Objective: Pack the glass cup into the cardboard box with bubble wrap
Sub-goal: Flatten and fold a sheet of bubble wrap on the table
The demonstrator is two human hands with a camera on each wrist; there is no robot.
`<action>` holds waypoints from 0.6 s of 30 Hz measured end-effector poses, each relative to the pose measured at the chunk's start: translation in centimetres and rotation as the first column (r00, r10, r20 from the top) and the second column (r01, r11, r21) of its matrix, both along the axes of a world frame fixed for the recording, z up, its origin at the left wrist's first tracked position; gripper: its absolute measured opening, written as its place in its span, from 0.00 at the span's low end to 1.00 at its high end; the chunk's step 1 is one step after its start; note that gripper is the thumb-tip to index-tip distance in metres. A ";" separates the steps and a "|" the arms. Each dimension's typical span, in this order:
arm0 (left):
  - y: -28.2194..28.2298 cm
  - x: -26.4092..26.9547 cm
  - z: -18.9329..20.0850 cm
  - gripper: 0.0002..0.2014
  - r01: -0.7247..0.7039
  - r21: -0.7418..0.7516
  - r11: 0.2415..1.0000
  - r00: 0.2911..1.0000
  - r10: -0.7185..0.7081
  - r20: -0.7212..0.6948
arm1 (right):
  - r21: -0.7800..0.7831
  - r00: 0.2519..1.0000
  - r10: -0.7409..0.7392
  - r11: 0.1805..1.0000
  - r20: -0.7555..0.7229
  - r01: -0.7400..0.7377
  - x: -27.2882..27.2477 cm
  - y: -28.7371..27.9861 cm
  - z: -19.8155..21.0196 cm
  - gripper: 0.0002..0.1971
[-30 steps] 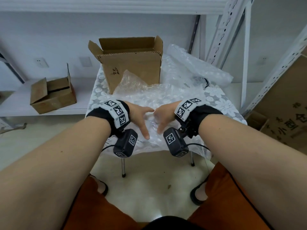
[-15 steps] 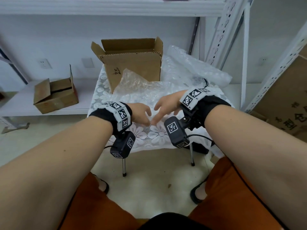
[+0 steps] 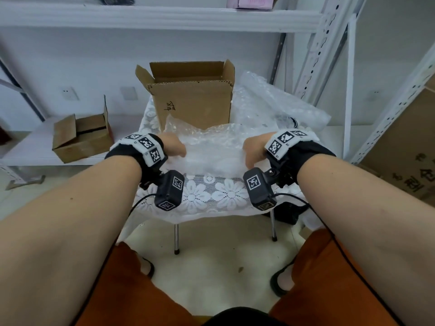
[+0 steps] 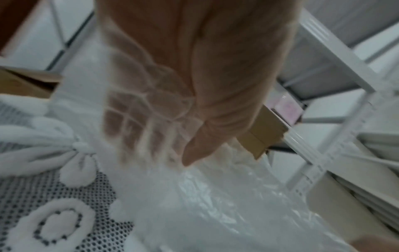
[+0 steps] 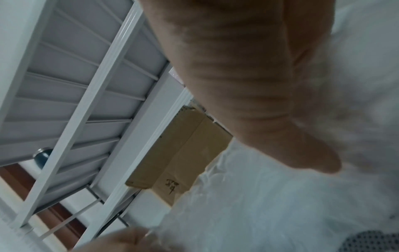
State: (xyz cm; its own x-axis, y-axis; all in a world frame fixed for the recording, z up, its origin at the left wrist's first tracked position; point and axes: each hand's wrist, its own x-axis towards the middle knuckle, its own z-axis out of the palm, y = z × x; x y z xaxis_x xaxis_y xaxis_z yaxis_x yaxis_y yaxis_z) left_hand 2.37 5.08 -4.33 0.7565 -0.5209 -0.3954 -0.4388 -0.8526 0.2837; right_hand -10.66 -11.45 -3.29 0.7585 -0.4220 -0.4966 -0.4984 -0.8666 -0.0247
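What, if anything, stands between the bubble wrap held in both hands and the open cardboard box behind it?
Nothing visible does. The left hand and right hand grip the bubble wrap just in front of the cardboard box, whose flaps stand open. No glass cup can be made out.

The bubble wrap (image 3: 211,151), a clear, crinkled sheet, lies spread on the table in front of me, its far edge rumpled up against the cardboard box (image 3: 191,100). The box is brown, upright, its top flaps open, black handwriting on its front. I can't make out the glass cup
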 end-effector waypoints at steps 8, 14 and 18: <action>2.2 3.1 -2.5 0.24 -0.468 -0.377 0.799 0.881 0.455 -0.129 | 0.005 0.899 -0.290 0.952 0.329 0.305 -0.1 -3.5 -1.2 0.06; 2.2 3.2 -3.6 0.30 -0.561 -0.469 0.682 0.814 0.559 -0.161 | 0.040 0.813 -0.398 0.905 0.425 0.423 0.1 -5.0 -3.3 0.12; 1.7 3.4 -5.0 0.19 -0.527 -0.424 0.737 0.850 0.450 -0.274 | 0.067 0.790 -0.435 0.889 0.433 0.452 0.2 -5.3 -4.1 0.14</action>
State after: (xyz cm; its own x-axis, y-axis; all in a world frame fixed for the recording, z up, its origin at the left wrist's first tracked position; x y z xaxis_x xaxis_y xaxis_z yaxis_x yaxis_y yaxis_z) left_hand 5.80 6.75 -9.31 0.9131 -0.2430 -0.3275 0.0792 -0.6821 0.7269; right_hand -10.46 -16.72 -7.40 0.6137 -0.7758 -0.1464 -0.7755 -0.5576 -0.2962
